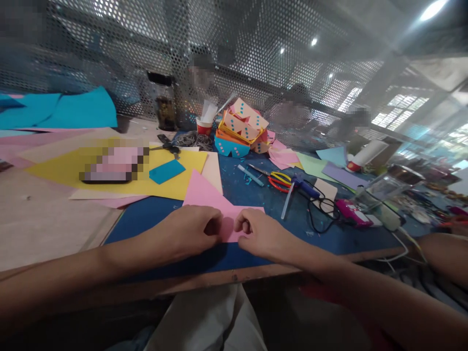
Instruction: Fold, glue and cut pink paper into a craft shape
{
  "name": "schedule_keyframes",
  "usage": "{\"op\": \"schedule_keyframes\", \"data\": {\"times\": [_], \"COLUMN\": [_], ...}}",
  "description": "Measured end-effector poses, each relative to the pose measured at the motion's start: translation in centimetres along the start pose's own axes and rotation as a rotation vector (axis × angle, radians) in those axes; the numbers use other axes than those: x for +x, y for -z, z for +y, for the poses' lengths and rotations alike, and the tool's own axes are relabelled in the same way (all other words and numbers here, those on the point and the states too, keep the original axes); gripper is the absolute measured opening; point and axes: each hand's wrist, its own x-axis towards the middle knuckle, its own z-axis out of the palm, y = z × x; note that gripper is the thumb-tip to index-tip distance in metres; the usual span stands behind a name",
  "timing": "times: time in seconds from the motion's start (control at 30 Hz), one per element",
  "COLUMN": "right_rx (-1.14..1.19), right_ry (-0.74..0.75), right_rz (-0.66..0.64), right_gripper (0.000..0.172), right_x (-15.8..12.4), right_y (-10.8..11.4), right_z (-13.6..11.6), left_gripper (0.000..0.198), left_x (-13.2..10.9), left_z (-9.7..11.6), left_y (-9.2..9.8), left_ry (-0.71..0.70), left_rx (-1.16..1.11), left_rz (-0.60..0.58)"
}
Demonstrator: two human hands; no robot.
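Note:
A pink sheet of paper (228,222) lies on the blue mat (139,224) near the table's front edge, with one pointed corner reaching away to the left. My left hand (199,226) has its fingers curled and pinched on the left part of the sheet's near edge. Facing it, my right hand (261,231) pinches the same edge a little further right, thumb and fingers closed. A fold along that edge cannot be made out. Just beyond the sheet are yellow paper (183,178) and a small blue card (167,171).
Scissors (280,180), a glue gun (305,186) with its black cord and glue sticks (250,175) lie to the right. Folded paper pieces (241,127) are stacked behind, beside a paper cup (204,126). A glass jar (165,102) stands back left. Another person's arm (444,253) is far right.

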Motion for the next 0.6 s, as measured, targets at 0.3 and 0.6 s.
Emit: {"op": "schedule_keyframes", "data": {"times": [0.3,0.6], "right_rx": [0.004,0.031], "right_ry": [-0.041,-0.039], "right_rz": [0.034,0.055], "right_gripper": [0.024,0.027], "right_x": [-0.7,-1.7], "right_y": [0.6,1.2], "right_z": [1.6,2.8], "left_gripper": [0.009,0.007], "left_x": [0.1,-0.1], "left_z": [0.2,0.4], "left_y": [0.2,0.3], "left_ry": [0.000,0.019], "left_rx": [0.009,0.008], "left_rz": [-0.027,-0.030]}}
